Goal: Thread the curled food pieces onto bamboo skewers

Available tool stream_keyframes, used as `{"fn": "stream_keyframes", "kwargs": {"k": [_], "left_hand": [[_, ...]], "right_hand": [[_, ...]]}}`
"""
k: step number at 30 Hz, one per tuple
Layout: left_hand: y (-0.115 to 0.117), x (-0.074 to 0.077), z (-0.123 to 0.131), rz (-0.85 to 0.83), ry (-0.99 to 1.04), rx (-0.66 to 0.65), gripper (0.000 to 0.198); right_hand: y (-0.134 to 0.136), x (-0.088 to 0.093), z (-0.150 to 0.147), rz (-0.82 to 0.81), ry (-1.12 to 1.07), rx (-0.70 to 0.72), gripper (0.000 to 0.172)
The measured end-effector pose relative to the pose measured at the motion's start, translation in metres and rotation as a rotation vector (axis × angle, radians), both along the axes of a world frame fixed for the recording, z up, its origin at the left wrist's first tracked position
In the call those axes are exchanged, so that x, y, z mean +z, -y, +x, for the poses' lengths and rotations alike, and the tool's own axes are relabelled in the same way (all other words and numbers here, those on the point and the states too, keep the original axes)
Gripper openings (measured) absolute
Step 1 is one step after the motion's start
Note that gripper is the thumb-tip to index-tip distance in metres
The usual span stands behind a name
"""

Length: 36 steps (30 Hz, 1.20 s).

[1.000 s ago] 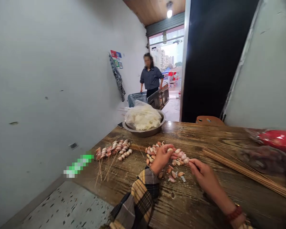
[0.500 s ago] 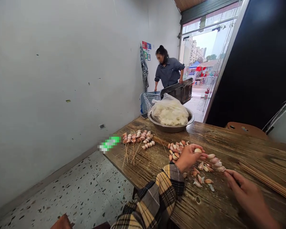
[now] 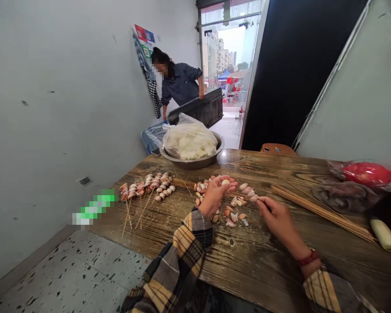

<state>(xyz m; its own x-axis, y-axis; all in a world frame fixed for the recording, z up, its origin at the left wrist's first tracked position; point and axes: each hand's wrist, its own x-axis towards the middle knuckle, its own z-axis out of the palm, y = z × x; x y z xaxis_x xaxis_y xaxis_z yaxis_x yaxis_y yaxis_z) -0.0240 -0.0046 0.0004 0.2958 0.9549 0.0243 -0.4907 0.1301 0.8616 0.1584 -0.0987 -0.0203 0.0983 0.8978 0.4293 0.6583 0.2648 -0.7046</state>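
Note:
My left hand is closed on a single pale garlic clove, pinched at the fingertips. Just to its right, my right hand grips the lower end of a garlic skewer threaded with several cloves; its stick is mostly hidden. A small gap separates the left fingers from the skewer's top clove. Beside and partly behind the left hand lies a pile of garlic cloves. Loose cloves and bits of skin are scattered between the hands. Further left, several filled garlic skewers lie side by side.
A bundle of thin bamboo sticks lies right on the wooden table. Behind it are a grey cloth and a red item in clear plastic. A metal basin holds a bagged white mass. Beyond, a person handles a dark panel.
The view has swung to the right, showing more of the table's right side. Both hands keep their hold on the clove and the skewer. The person at the back leans lower.

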Motion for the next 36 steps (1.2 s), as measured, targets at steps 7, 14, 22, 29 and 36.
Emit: {"fn": "stream_keyframes", "kwargs": {"k": [7,14,22,29,36], "left_hand": [[0.002,0.010,-0.003,-0.033,-0.002,-0.051,0.031],[0.004,0.011,-0.001,0.005,-0.034,-0.057,0.027],[0.004,0.012,-0.002,0.020,0.005,-0.118,0.032],[0.003,0.009,-0.001,-0.025,-0.017,-0.090,0.025],[0.003,0.007,-0.002,0.007,-0.059,-0.125,0.030]], "right_hand": [[0.000,0.005,-0.003,-0.031,-0.007,0.015,0.031],[0.001,0.009,-0.005,-0.051,0.001,0.070,0.029],[0.001,0.009,-0.005,-0.085,0.013,0.064,0.030],[0.002,0.008,-0.005,-0.089,0.014,0.063,0.029],[0.000,0.006,-0.005,-0.095,0.035,0.059,0.030]]}}
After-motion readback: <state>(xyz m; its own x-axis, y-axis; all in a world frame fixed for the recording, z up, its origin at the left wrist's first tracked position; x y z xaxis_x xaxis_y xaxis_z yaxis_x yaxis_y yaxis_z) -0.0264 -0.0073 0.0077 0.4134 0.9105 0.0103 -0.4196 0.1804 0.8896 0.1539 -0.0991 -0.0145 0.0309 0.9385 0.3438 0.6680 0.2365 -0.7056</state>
